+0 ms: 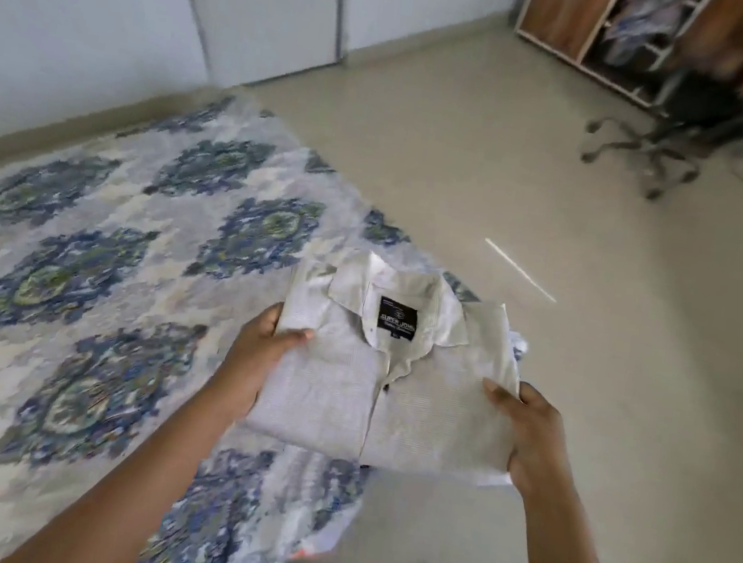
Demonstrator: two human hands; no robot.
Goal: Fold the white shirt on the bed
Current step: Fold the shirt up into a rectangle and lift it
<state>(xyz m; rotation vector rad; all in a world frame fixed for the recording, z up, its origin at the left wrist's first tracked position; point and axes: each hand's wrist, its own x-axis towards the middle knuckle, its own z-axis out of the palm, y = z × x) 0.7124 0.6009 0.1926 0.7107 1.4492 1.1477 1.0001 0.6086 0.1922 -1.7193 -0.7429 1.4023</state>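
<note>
your left hand (257, 361) and right hand (533, 437) each grip a side of the folded white shirt (395, 378), held over the edge of the bed (78, 292); the fingers beneath it are hidden. a blurred chair (658, 143) and shelf (625, 31) stand on the beige floor (510, 204).

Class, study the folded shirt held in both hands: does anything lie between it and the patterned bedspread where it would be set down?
Nothing visible does. The left hand and right hand hold the white shirt directly, and the bedspread beside it shows only its own pattern, with nothing lying on it.
</note>
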